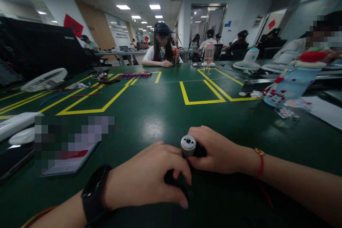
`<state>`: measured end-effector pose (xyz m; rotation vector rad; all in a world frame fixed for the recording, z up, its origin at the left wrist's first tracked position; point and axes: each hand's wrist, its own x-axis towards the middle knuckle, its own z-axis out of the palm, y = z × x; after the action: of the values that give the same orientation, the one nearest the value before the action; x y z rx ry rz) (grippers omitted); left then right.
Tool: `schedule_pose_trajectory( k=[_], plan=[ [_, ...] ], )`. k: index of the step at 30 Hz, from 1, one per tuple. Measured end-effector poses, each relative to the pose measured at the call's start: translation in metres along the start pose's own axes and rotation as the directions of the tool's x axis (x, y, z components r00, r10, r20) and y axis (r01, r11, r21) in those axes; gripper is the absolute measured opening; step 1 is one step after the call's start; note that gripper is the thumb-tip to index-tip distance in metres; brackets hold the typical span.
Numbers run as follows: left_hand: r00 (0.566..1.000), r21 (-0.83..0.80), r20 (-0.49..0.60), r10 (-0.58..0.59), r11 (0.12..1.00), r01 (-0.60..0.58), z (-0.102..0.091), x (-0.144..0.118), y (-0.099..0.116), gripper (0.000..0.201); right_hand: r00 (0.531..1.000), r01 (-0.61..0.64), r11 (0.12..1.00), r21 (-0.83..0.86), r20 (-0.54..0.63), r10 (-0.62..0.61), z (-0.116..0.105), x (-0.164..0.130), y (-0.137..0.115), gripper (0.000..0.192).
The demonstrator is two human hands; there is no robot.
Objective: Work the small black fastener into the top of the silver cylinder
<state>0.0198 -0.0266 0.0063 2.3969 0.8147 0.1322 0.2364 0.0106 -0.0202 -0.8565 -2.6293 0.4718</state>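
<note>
One metal cylinder, a motor by its look (188,146), is at lower centre of the frame, its pale, holed end face turned up towards the viewer. The right hand (219,151) grasps it from the side, thumb and fingers about the barrel. The left hand (149,176) is just beside it, curled, with thumb and fingertip parted and nothing plainly held; whether it touches the barrel cannot be told.

The step in hand is judged to be close handling of the piece. Recommended practice: keep the right hand's grip on the barrel and clear of the holes; let the left hand steady the lower part, which is hidden, before any turning; keep the piece low over the worktop (139,114).

Noted hazards: the loose tail of the red bracelet (260,164), lower right, could snag. The phone (85,155), lower left, lies well apart and should stay so.
</note>
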Motion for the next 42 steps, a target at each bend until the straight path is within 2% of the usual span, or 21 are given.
schedule_pose_trajectory(
  k=[2,6,10,15,20,22,25,28,32,37,42],
  plan=[
    [1.000,-0.009,0.000,0.018,1.000,-0.018,0.003,0.002,0.001,0.018,1.000,-0.013,1.000,-0.004,0.005,0.013,0.000,0.000,0.000,0.021],
    [0.999,-0.026,-0.024,0.045,0.999,-0.046,0.008,0.005,0.003,0.025,1.000,-0.011,1.000,-0.001,0.007,0.011,0.001,0.000,0.000,0.021],
    [0.995,-0.032,0.002,0.095,0.995,-0.095,0.008,0.005,0.005,0.012,1.000,-0.018,1.000,0.000,0.003,0.018,0.001,0.000,0.000,0.020],
    [1.000,-0.089,0.010,-0.010,0.996,0.011,-0.009,-0.002,-0.004,0.008,1.000,-0.028,1.000,-0.009,0.012,0.028,-0.001,-0.001,-0.001,0.023],
    [0.983,-0.200,-0.097,-0.158,0.970,0.136,-0.024,-0.005,-0.022,0.020,0.999,-0.031,0.999,-0.012,0.018,0.031,-0.001,0.000,-0.001,0.024],
    [0.978,-0.203,-0.135,-0.156,0.971,0.127,-0.024,-0.003,-0.028,0.022,0.999,-0.033,0.999,-0.013,0.023,0.034,-0.002,0.000,-0.002,0.024],
    [0.980,-0.121,-0.174,-0.091,0.990,0.070,-0.020,-0.001,-0.036,0.020,0.999,-0.041,0.999,-0.022,0.023,0.041,-0.002,0.000,-0.003,0.024],
    [0.983,-0.058,-0.173,-0.065,0.997,0.056,-0.017,-0.001,-0.040,0.021,0.999,-0.044,0.999,-0.022,0.019,0.044,-0.002,0.000,-0.003,0.025],
    [0.985,-0.062,-0.161,-0.061,0.997,0.052,-0.017,0.000,-0.041,0.023,0.998,-0.046,0.999,-0.026,0.028,0.047,-0.003,-0.001,-0.004,0.025],
    [0.988,-0.084,-0.120,-0.097,0.993,0.087,-0.022,-0.001,-0.044,0.028,0.998,-0.046,0.999,-0.022,0.030,0.046,-0.003,-0.001,-0.004,0.025],
    [0.975,-0.088,-0.164,-0.150,0.987,0.137,-0.019,-0.001,-0.045,0.022,0.998,-0.051,0.999,-0.013,0.028,0.051,-0.003,-0.001,-0.004,0.024]
  ],
)
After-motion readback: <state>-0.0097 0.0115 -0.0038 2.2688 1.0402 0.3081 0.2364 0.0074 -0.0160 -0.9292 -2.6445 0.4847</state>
